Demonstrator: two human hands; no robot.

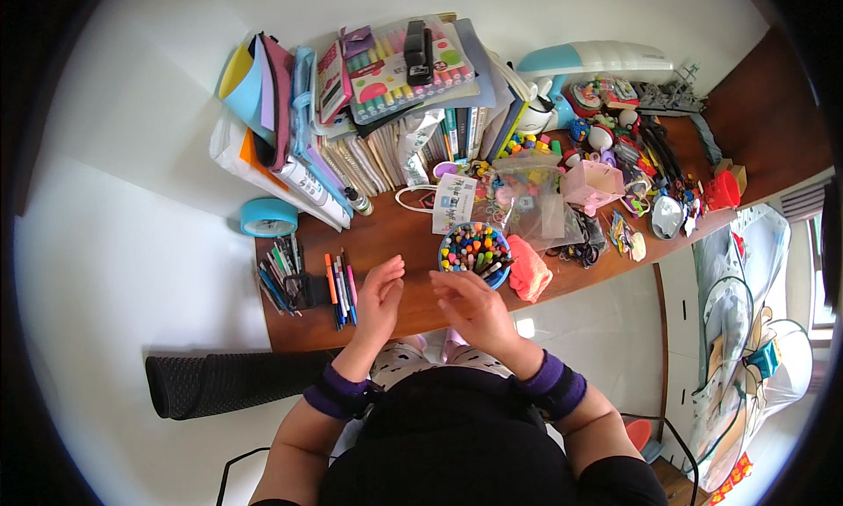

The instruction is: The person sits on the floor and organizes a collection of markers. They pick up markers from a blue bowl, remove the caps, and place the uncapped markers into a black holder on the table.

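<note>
My left hand [379, 302] hovers over the front of the wooden desk [386, 229], just right of a row of loose pens [341, 282]. Its fingers are stretched out and nothing shows in them. My right hand [477, 307] is at the desk's front edge, close to a round blue container [500, 278] packed with colourful markers [474, 246]. Those fingers are loosely extended, with nothing visible in them, and the hand overlaps the container's lower edge. An orange cloth [529, 271] lies right of the container. A dark pen holder [307, 290] and more pens [283, 262] lie at the left.
Behind stand books [373, 163], topped by a marker case [386, 58] and a black stapler [419, 54]. A blue tape roll [269, 217] and small bottle [358, 200] stand left. Toys, plastic bags [536, 194] and a pink basket [593, 184] crowd the right. A black rolled mat [228, 385] lies below.
</note>
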